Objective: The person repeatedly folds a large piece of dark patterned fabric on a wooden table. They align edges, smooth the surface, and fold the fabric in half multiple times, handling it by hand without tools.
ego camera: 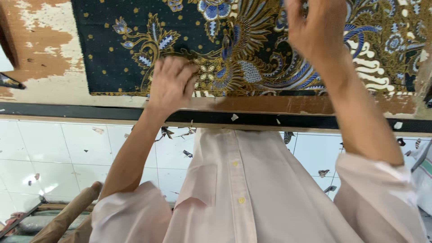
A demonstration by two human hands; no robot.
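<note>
A dark patterned cloth (135,49), navy with gold and blue flowers, leaves and curling feather shapes, lies spread flat on a worn wooden desk (40,49) whose pale paint has flaked off in patches to show brown wood. The cloth covers most of the desk top and runs out of view at the upper and right edges; its near hem sits just back from the desk's front edge. The left hand (173,83) rests palm down on the cloth near that hem, its fingers (189,72) bent and drawn together, knuckles up, pressing on the gold-patterned part; whether they pinch a fold of the fabric cannot be told. The right hand (315,27) is further up and to the right, over the blue feathered section of the cloth, blurred and partly cut off by the top edge, so whether its fingers are apart or closed on the fabric cannot be told. Both forearms are bare, with the sleeves of a pale pink buttoned shirt (243,180) rolled up to the elbows. Along the front of the desk runs a dark strip (67,110) dotted with small scraps. Below it is a white tiled floor (45,148) scattered with little cloth offcuts (186,154). At the lower left a brown wooden handle (72,211) leans in from the corner
</note>
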